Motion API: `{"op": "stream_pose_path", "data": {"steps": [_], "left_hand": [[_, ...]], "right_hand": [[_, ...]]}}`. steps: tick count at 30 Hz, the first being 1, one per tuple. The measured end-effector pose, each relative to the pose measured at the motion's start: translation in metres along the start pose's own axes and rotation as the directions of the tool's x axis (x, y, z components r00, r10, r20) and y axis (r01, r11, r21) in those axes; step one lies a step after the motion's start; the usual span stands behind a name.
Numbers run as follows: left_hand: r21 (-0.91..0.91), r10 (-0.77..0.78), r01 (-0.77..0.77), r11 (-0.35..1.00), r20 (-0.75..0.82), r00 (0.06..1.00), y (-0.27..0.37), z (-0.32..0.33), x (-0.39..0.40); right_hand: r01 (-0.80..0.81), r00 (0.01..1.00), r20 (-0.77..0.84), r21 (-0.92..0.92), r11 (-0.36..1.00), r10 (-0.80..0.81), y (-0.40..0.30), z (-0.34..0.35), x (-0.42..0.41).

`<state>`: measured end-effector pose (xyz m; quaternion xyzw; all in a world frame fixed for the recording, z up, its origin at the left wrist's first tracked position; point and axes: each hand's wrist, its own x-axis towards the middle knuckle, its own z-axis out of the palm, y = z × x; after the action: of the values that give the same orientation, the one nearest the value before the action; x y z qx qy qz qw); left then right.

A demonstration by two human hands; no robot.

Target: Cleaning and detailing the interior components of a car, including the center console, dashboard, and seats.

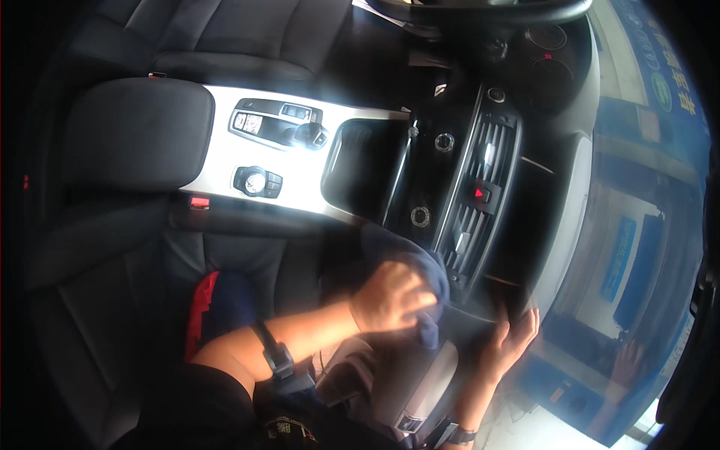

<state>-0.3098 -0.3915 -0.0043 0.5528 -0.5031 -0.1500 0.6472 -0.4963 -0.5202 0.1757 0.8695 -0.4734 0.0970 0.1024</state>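
Observation:
My left hand [391,298], blurred, grips a blue cloth [436,275] and presses it against the passenger end of the dashboard, beside the slatted air vents [469,242]. The cloth bunches under the fingers, and one corner hangs down below them. What lies beneath the cloth is hidden. Further right, my right hand [514,340] rests with fingers somewhat spread at the dashboard's top edge [554,230], near the windshield [624,225]. Nothing shows in it. The fingers' lower edge is in shadow. A black strap with a small device [278,360] sits on my left arm.
The pale centre console [219,152] carries a gear selector [310,135] and a rotary controller [255,181]. Behind it is a dark armrest [140,132]. The steering wheel [478,12] is at the top, a red seat-belt buckle [199,202] by the passenger seat [95,304].

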Motion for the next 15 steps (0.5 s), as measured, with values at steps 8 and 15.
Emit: {"op": "stream_pose_path", "data": {"steps": [8, 15], "left_hand": [[-0.434, -0.523, 0.356, 0.827, -0.365, 0.770, -0.110, -0.017, 0.052], [-0.062, -0.444, 0.442, 0.895, -0.239, 0.864, -0.134, 0.009, 0.061]], "right_hand": [[-0.033, 0.999, 0.005, 0.004, 0.999, 0.033, -0.002, 0.000, -0.004], [-0.056, 0.998, -0.003, -0.005, 0.998, 0.056, -0.003, -0.003, -0.004]]}}
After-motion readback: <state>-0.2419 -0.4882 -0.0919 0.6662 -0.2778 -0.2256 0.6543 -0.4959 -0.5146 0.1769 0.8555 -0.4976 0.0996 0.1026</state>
